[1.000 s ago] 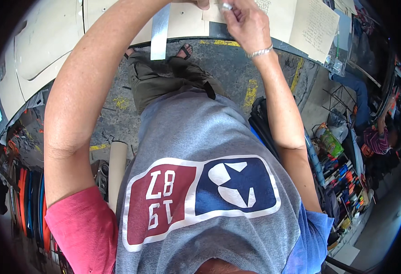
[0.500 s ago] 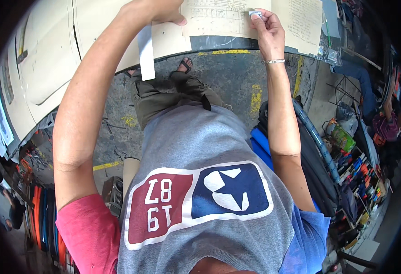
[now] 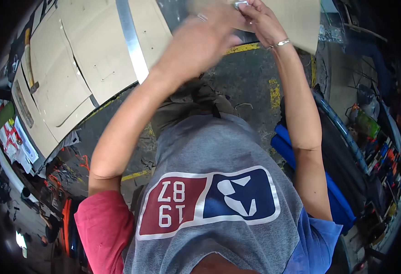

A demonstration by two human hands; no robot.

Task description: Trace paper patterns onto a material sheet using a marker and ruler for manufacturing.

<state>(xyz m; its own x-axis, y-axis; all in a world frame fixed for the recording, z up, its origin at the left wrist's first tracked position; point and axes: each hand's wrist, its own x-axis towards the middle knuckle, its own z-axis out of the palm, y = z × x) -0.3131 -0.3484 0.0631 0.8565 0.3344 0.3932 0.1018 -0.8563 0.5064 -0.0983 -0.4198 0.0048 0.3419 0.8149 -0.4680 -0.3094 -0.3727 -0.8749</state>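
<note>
Metal piece (image 3: 240, 3) held in the right hand (image 3: 270, 26), at the table's edge

The metal piece is at the top of the view, small and silvery, pinched narrowly between the right thumb and fingers. A bracelet (image 3: 282, 42) circles that wrist. The left hand (image 3: 198, 43) is just beside the right one and blurred; whether its grip is wide, narrow or holding something, I cannot tell.

A tan card (image 3: 298, 23) lies by the right hand, its lower edge curved. More tan sheets (image 3: 104, 59) cover the table to the left, marked with small dark dots. A steel strip (image 3: 131, 39) lies across them, and a hammer (image 3: 28, 59) with a wooden handle lies farther left.

The boldest print is on the grey shirt (image 3: 209, 146): white numerals on a red panel, appearing upside down, next to a blue panel with a star and white shapes. White papers (image 3: 24, 139) at far left carry red and blue print, too small to make out. A green packet (image 3: 367, 124) lies at right, near blue rolls (image 3: 333, 192). Yellow paint (image 3: 274, 93) marks the floor.
</note>
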